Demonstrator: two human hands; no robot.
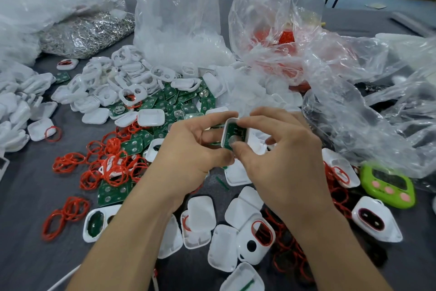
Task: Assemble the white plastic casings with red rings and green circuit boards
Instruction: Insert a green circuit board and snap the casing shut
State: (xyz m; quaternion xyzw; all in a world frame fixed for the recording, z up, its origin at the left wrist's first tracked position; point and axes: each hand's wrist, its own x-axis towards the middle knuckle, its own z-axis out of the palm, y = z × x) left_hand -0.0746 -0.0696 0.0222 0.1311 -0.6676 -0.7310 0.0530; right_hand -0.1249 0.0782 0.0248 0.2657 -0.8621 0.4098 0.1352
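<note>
A white casing (227,128) with a green circuit board (236,136) seated inside it is held up above the table's middle. My left hand (188,149) grips the casing from the left, thumb under its lower edge. My right hand (280,149) pinches it from the right, with the forefinger on the top rim and the thumb pressing the board's lower end. Loose red rings (111,165), green boards (174,99) and white casings (151,118) lie spread over the grey table (26,196).
Clear plastic bags stand at the back: one of white parts (179,19), one of red rings (283,38), one of metal pieces (87,31). A green timer (387,184) lies at the right. Finished casings with red rings (262,234) lie near the front.
</note>
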